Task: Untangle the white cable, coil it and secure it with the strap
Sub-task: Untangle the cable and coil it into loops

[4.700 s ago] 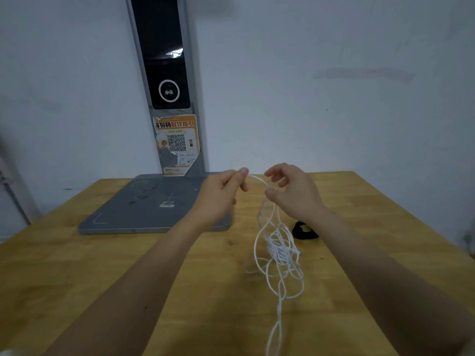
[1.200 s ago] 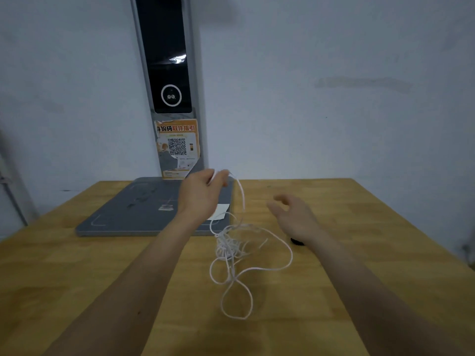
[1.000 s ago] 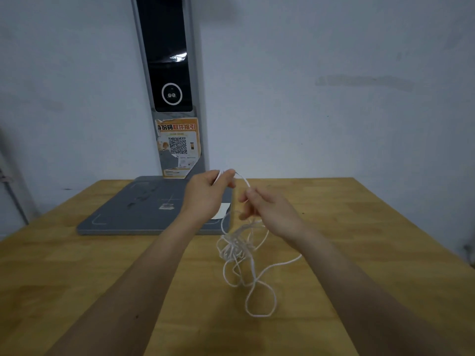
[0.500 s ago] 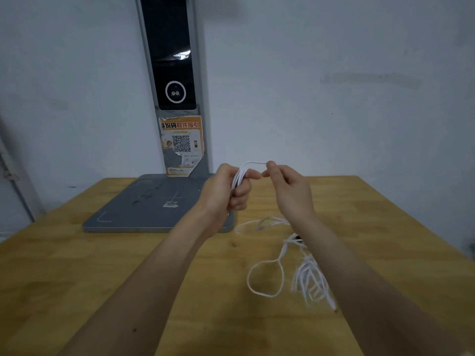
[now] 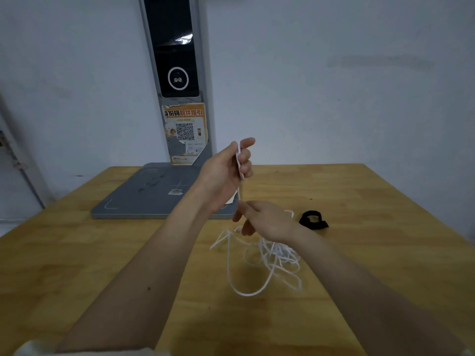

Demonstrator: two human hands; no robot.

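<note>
1. Cable [image 5: 267, 263], head view: thin and white. It runs from the raised left hand down to the right hand, and the remainder lies as a loose tangle on the wooden table [image 5: 77, 265].
2. Left hand [image 5: 226, 170]: raised above the table with the palm turned toward the right. The fingers are curled around several strands of the cable, which show as a white line along the fingers. The index finger extends above the others.
3. From the left hand, one stretch of cable hangs almost straight down to the right hand.
4. Right hand [image 5: 264, 219]: held low, just above the table, directly below the left hand. The thumb and fingertips appear to pinch the hanging cable; the contact point is small and partly blurred, so the exact grip is not clear.
5. Tangle: positioned under and just in front of the right hand. One large open loop extends toward the camera, and smaller overlapping loops are bunched to its right. The cable is not yet coiled.
6. Strap [image 5: 312, 219]: black, lying curled on the table just right of the right wrist, apart from the cable.
7. Grey base plate [image 5: 144, 196]: flat on the far side of the table, behind the left forearm.
8. Upright column [image 5: 177, 73]: rises from the base plate against the pale wall. It carries a dark panel with a ringed lens and, lower down, an orange sticker [image 5: 186, 132] printed with a QR code.
</note>
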